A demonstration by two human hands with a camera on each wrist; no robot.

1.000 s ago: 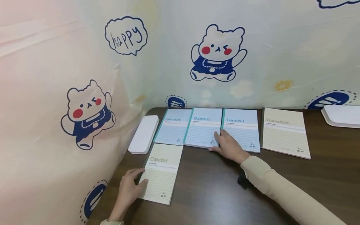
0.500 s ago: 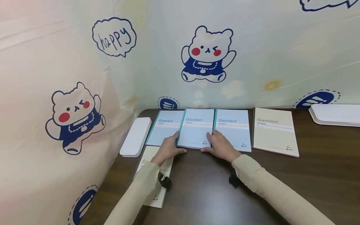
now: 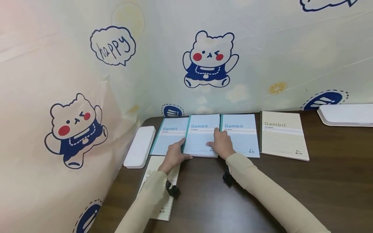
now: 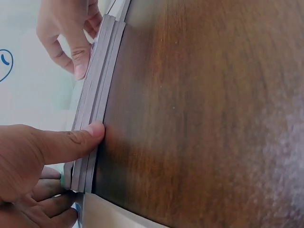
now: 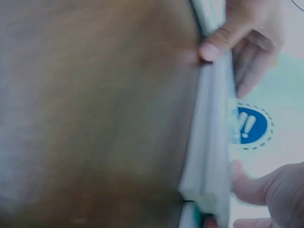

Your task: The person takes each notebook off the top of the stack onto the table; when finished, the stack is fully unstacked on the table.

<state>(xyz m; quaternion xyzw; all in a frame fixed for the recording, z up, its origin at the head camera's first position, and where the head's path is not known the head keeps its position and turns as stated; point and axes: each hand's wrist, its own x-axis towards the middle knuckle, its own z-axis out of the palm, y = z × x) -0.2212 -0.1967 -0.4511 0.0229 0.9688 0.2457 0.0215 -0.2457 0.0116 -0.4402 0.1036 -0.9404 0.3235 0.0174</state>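
A stack of notebooks (image 3: 201, 142) with a pale blue "Gambit" cover and green spine stands between similar blue notebooks, left (image 3: 168, 139) and right (image 3: 240, 139). My left hand (image 3: 172, 157) grips the near left corner of the middle stack. In the left wrist view its thumb lies across the layered page edges and its fingers curl by the spine. My right hand (image 3: 222, 144) holds the right side of that stack, thumb over the cover and fingers at the gap beside the right notebook. A cream notebook (image 3: 163, 207) lies partly hidden under my left forearm.
Another cream notebook (image 3: 283, 142) lies right of the blue row. White flat cases stand at the far left (image 3: 140, 147) and far right (image 3: 346, 115). Behind the brown table (image 3: 221, 207) hangs a curtain (image 3: 256, 48) printed with bears.
My left hand has moved from the near cream notebook to the middle blue stack. My right hand has shifted at the stack's right side, its thumb now over the cover. The view has turned slightly.
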